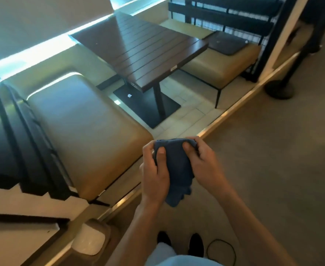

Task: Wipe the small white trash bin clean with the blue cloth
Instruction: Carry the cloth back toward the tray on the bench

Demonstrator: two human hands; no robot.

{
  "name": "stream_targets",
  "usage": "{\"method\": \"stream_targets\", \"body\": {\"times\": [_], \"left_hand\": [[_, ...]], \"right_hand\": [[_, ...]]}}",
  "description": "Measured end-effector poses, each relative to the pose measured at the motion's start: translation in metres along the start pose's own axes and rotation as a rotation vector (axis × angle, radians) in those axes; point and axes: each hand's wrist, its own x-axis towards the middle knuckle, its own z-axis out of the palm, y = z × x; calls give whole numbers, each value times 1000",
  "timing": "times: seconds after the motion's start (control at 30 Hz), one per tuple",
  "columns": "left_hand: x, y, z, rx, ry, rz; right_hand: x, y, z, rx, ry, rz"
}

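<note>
Both my hands hold the blue cloth [179,169] in front of me, above the floor. My left hand [154,173] grips its left upper edge with the thumb on top. My right hand [203,162] pinches the right upper edge. The cloth hangs bunched down between them. The small white trash bin [89,239] stands on the floor at the lower left, below my left forearm, its white lid facing up; its lower part is cut off by a ledge.
A tan cushioned bench [84,135] is to the left, a dark slatted table [144,52] beyond it, another bench [221,62] behind. A metal floor strip [232,112] edges the raised seating area. A black cable loop [221,252] lies by my shoes; a stanchion base [279,91] stands far right.
</note>
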Motion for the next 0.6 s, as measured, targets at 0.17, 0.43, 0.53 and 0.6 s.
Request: {"method": "stream_targets", "body": {"times": [0.17, 0.43, 0.53, 0.6], "left_hand": [[15, 6, 52, -26, -126, -21], [71, -1, 129, -31, -243, -31], [100, -9, 157, -51, -270, -27], [123, -10, 176, -65, -298, -32]], "right_hand": [[17, 18, -46, 13, 97, 14], [73, 37, -100, -1, 207, 21], [106, 44, -116, -20, 226, 34], [130, 48, -129, -24, 247, 49]]}}
